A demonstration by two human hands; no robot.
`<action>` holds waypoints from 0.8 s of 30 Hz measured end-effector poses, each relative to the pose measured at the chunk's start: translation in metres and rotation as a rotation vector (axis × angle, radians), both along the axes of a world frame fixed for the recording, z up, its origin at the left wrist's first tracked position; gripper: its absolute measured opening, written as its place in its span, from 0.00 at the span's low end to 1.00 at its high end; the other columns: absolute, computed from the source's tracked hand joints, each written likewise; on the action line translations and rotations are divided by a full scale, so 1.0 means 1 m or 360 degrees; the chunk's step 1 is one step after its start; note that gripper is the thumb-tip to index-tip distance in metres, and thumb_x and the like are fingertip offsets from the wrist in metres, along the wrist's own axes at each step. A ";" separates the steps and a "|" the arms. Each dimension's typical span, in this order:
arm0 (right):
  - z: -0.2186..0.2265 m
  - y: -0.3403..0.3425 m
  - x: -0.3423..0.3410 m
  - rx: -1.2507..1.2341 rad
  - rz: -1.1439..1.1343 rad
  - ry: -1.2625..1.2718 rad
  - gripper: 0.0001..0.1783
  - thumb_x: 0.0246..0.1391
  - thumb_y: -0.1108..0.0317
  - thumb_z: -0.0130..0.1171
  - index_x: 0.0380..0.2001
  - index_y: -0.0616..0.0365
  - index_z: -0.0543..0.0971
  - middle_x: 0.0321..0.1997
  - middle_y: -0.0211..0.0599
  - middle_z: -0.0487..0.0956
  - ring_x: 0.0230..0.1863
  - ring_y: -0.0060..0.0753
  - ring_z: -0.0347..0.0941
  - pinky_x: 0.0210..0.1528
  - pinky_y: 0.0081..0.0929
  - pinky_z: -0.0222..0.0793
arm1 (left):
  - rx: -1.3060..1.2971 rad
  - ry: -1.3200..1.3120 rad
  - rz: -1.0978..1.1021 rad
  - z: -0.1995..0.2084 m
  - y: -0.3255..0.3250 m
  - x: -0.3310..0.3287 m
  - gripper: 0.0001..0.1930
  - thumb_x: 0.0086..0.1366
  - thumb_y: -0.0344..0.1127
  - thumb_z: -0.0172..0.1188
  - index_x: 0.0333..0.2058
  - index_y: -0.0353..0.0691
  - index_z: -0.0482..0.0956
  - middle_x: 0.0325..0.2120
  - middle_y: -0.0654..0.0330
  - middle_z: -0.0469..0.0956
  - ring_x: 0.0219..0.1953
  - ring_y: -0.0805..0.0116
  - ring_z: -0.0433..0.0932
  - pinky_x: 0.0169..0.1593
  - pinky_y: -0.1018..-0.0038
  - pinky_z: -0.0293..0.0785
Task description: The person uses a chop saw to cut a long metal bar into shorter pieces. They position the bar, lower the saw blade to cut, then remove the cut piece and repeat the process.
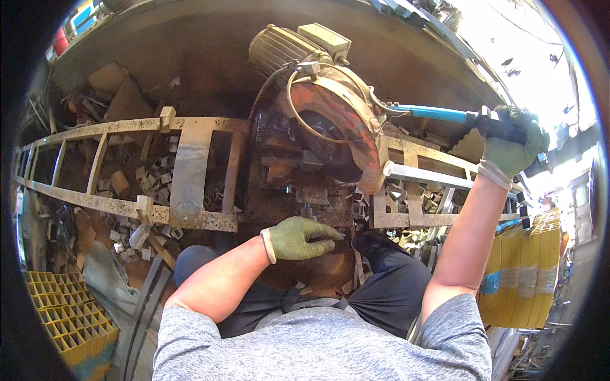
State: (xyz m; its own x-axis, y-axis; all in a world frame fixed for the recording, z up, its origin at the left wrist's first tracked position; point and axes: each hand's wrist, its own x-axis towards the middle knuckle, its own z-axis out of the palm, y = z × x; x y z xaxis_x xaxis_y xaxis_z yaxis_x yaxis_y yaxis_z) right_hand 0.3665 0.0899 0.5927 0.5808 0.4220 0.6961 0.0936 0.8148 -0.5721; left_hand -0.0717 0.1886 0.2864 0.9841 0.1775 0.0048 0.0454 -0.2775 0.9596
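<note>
A cut-off saw (333, 105) with a red and tan blade guard stands in front of me, its ribbed motor (283, 49) at the back. My right hand (516, 138), in a green work glove, is wrapped round the black grip at the end of the saw's blue lever handle (435, 113). Close to the near side of the dark, greasy saw base (273, 209), my left hand (302, 239) is gloved too, its fingers stretched to the right and holding nothing I can see. Just beyond it is the clamp screw (307, 211). A pale metal tube (429, 174) lies to the right of the blade.
Metal ladder-like racks extend left (95, 197) and right (397, 219) of the saw. Short tube offcuts (143, 235) lie heaped beneath and around them. Bundled yellow tubes (70, 317) stand at near left, and a yellow stack (521, 273) stands at right.
</note>
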 end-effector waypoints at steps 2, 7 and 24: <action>0.000 -0.001 0.001 -0.0023 0.0014 -0.0048 0.09 0.66 0.61 0.79 0.44 0.48 0.91 0.38 0.37 0.90 0.41 0.40 0.88 0.60 0.54 0.86 | 0.0024 -0.0046 -0.0010 -0.001 0.000 0.000 0.25 0.84 0.53 0.69 0.68 0.46 0.92 0.58 0.45 0.94 0.62 0.47 0.94 0.67 0.56 0.88; -0.006 -0.005 0.005 -0.0023 -0.0013 -0.0035 0.07 0.66 0.61 0.78 0.43 0.48 0.90 0.39 0.36 0.90 0.42 0.39 0.88 0.60 0.53 0.85 | 0.0021 -0.0049 -0.0033 0.002 0.001 -0.003 0.25 0.83 0.53 0.69 0.68 0.46 0.92 0.58 0.46 0.94 0.62 0.46 0.94 0.67 0.56 0.88; 0.077 0.097 0.003 -0.0259 -0.0106 -0.0234 0.16 0.72 0.54 0.72 0.49 0.56 0.90 0.44 0.39 0.91 0.46 0.45 0.90 0.55 0.55 0.89 | 0.0131 -0.0214 0.0016 0.007 -0.006 -0.004 0.22 0.82 0.47 0.72 0.66 0.43 0.93 0.59 0.46 0.95 0.61 0.47 0.94 0.67 0.58 0.89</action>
